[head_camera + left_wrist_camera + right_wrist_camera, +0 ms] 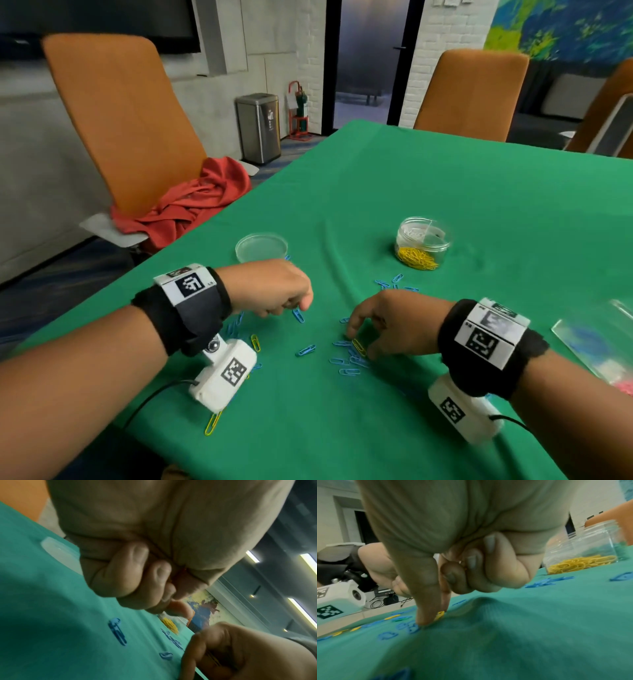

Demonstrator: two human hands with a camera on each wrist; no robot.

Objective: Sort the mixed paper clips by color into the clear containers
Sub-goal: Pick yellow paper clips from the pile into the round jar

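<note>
The right hand is pinching a yellow paper clip between thumb and forefinger, low on the green tablecloth near the middle of the frame. The left hand is sitting curled in a fist, and I can't tell if anything's inside. Blue clips are lying scattered around both hands. The clear jar with yellow clips is standing up and to the right, and a clear lid is lying above the left hand.

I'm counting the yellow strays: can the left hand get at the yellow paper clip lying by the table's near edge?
Probably yes. That yellow paper clip lies bare on the green tablecloth, just behind the left hand, with nothing covering it; the hand would only have to draw back.
</note>
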